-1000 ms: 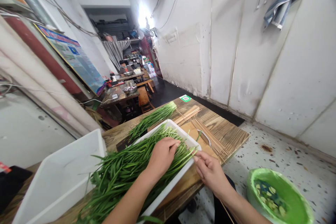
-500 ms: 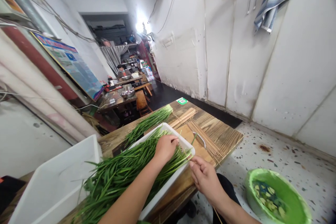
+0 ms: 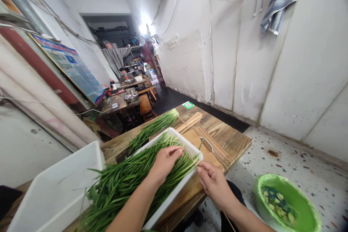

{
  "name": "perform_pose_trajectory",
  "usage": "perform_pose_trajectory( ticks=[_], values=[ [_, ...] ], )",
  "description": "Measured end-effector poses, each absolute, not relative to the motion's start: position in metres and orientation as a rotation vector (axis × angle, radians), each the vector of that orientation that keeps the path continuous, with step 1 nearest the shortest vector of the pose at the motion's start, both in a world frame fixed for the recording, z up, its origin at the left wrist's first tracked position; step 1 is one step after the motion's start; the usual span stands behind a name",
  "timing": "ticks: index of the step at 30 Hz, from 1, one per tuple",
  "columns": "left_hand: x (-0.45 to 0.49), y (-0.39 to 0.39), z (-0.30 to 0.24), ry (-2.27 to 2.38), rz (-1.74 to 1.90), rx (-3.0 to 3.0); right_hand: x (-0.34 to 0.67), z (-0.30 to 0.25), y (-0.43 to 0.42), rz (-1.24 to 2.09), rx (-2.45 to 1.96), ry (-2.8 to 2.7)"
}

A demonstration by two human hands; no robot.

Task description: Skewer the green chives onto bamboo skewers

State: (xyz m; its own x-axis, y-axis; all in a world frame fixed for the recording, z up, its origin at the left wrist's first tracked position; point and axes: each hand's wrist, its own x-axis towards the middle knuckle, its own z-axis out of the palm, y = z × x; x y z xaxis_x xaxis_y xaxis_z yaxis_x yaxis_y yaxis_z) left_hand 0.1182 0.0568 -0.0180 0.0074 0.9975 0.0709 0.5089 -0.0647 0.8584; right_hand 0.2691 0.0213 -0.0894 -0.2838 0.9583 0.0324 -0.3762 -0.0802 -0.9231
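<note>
Long green chives (image 3: pixel 127 174) fill a white plastic tray (image 3: pixel 197 152), their pale stalk ends pointing toward the far right rim. Above those stalks is my left hand (image 3: pixel 165 159), thumb and fingertips pinched together; what they hold is too small to make out. At the tray's right corner, my right hand (image 3: pixel 213 179) is closed around a thin wooden skewer (image 3: pixel 230 222). Its lower part shows below my wrist, and the other end runs toward the stalks near my left fingertips.
More chives (image 3: pixel 153 127) lie beyond the tray on the wooden table (image 3: pixel 225 127). Loose skewers (image 3: pixel 213 143) rest on a cutting board (image 3: pixel 193 137). A second white tray (image 3: pixel 62 185) stands left. On the floor sits a green basin (image 3: pixel 288 203). A person (image 3: pixel 125 75) sits far back.
My left hand has shifted slightly left and down, a little away from the stalk ends. My right hand stays nearly in place with the skewer.
</note>
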Motion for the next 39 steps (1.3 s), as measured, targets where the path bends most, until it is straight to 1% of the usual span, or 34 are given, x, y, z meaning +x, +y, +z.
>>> perform_pose_trajectory(
  ticks=[8,19,39],
  values=[
    [0.117,0.057,-0.024,1.484,0.979,1.627,0.272,-0.086,0.018,1.582,-0.786,-1.128],
    [0.113,0.063,-0.034,1.571,1.049,1.585,0.273,-0.089,0.017,1.604,-0.808,-1.106],
    [0.116,0.063,-0.034,1.604,1.023,1.598,0.274,-0.088,0.018,1.578,-0.831,-1.160]
  ],
)
